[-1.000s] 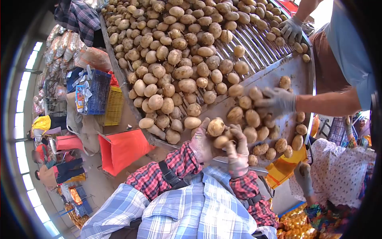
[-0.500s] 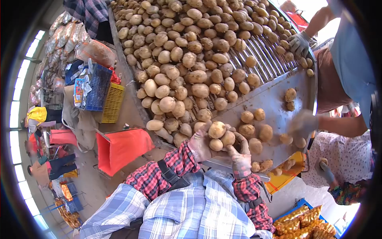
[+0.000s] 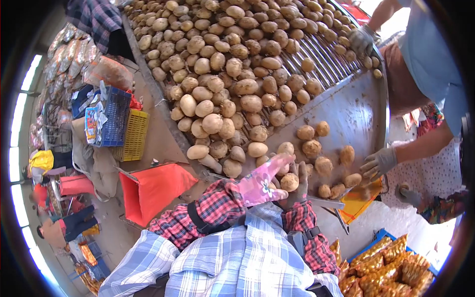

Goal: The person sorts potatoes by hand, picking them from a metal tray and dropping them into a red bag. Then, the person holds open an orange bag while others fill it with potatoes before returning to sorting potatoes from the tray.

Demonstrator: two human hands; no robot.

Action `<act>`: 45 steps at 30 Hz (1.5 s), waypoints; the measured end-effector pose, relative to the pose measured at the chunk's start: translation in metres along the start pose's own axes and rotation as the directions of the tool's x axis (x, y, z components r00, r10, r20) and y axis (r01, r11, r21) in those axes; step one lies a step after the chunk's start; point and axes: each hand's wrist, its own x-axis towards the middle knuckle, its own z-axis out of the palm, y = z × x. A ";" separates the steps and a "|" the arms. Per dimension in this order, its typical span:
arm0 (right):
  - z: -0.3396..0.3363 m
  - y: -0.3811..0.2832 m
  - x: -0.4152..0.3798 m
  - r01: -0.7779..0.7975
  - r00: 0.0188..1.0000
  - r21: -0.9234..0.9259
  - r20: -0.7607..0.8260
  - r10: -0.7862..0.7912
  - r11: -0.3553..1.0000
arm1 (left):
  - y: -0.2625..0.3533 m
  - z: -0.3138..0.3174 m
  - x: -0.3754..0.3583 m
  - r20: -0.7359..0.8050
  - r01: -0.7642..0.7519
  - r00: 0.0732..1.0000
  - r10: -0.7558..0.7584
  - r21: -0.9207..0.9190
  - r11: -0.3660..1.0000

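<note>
My left hand (image 3: 262, 182), in a pink flowered glove, is turned with its back upward and its fingers curved around potatoes. Beside it my right hand (image 3: 298, 187), in a soiled glove, closes on the same small bunch from the other side. A round potato (image 3: 289, 182) shows between the two hands, with others partly hidden behind the fingers. Both hands are at the near edge of a metal sorting table (image 3: 354, 106). Just beyond them lie loose potatoes (image 3: 323, 166) on the bare metal, and a large potato heap (image 3: 242, 86) covers the slatted part.
At the right, a co-worker's gloved hand (image 3: 379, 163) is over the table, and another gloved hand (image 3: 363, 42) is farther up. A red chute (image 3: 156, 190) stands left. Blue crate (image 3: 116, 116) and yellow crate (image 3: 136, 133) lie beyond it. Bagged potatoes (image 3: 383, 270) are lower right.
My left hand has rolled over, so its flowered back now shows and covers some of the potatoes. Both hands sit slightly lower in view. The co-worker's nearer hand has opened out at the table's edge.
</note>
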 end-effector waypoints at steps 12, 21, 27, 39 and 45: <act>-0.088 -0.102 -0.076 0.371 0.882 -0.068 -0.285 -0.374 0.926 | -0.011 0.004 0.022 0.280 0.428 0.709 -0.648 -0.900 0.080; -0.196 -0.239 -0.112 0.245 0.313 -0.812 -0.450 -0.836 0.529 | -0.042 -0.013 0.006 -0.193 0.469 0.733 -0.653 -0.552 0.689; -0.097 -0.150 -0.059 -0.019 0.797 -0.741 0.395 -0.458 -0.671 | -0.053 -0.036 0.003 -0.453 0.562 0.799 -0.395 0.331 0.758; -0.125 -0.184 -0.034 -0.040 0.808 -0.903 0.222 -0.545 -0.427 | -0.033 -0.026 0.054 -0.443 0.661 0.750 -0.491 0.522 0.539; -0.146 -0.199 -0.016 -0.053 0.811 -0.989 0.039 -0.583 -0.141 | -0.034 0.022 0.067 -0.294 0.403 0.913 -0.283 0.545 0.735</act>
